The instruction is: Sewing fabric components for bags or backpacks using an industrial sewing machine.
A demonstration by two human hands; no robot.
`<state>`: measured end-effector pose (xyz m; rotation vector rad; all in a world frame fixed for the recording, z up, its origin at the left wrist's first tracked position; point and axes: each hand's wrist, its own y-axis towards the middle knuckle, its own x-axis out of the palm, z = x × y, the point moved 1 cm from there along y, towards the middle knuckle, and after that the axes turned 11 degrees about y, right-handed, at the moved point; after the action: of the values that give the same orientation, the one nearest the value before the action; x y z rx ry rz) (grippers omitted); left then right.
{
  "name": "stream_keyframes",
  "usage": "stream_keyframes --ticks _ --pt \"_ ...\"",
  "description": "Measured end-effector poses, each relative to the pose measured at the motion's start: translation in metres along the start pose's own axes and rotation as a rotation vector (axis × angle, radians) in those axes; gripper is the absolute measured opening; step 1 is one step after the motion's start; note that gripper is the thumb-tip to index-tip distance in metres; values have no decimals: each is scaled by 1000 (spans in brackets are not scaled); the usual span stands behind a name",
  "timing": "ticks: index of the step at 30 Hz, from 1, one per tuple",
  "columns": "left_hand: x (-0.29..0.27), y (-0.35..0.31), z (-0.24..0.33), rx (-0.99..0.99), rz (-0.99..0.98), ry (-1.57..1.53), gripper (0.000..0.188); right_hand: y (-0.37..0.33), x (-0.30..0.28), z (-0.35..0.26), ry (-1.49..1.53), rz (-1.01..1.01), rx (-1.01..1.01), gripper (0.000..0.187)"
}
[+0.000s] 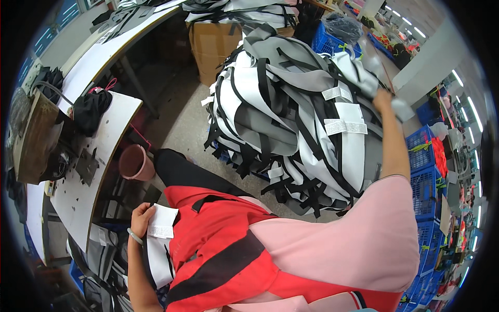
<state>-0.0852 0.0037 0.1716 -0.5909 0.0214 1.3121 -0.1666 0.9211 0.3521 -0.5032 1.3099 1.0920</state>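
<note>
My left hand (141,218) is down by my left side, with fingers closed on the end of a white fabric strip (162,216). That strip has a shiny textured band across it and hangs down beside my red apron (218,255). My right hand (383,100) is stretched out over the far right of a big heap of sewn fabric pieces (306,119). It grips a white-and-grey fabric piece (358,73), smeared by motion. The heap is white and grey with black straps hanging off it, and more banded white strips lie on its top.
On the left stands a white worktable (83,197) with a machine and black cloth on it. A pink bucket (136,162) sits by my leg. Behind the heap is a cardboard box (210,49). Blue crates (423,192) are stacked along the right, near a pale pillar (426,62).
</note>
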Motion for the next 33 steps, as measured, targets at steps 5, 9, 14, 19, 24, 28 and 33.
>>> stream_keyframes --ticks 5,9,14,19,24,28,33 --pt "3 4 4 -2 20 -67 7 -37 73 -17 427 -125 178 35" --pt "-2 -1 -2 -9 30 -36 10 -8 41 -6 293 -292 61 37" --pt "-13 14 -11 241 38 230 24 46 5 47 653 -249 87 104" --pt "-23 -7 2 98 -52 239 34 87 -66 -82 885 222 -381 75" --pt "-33 -27 -20 -127 7 -24 32 -57 -172 -371 1172 -290 -897 54" --pt "-33 -54 -56 -105 152 -92 25 -256 -199 -547 1087 -712 -1481 55" --pt "-55 -85 -61 -61 473 91 19 -460 -227 -628 992 -746 -2323 59"
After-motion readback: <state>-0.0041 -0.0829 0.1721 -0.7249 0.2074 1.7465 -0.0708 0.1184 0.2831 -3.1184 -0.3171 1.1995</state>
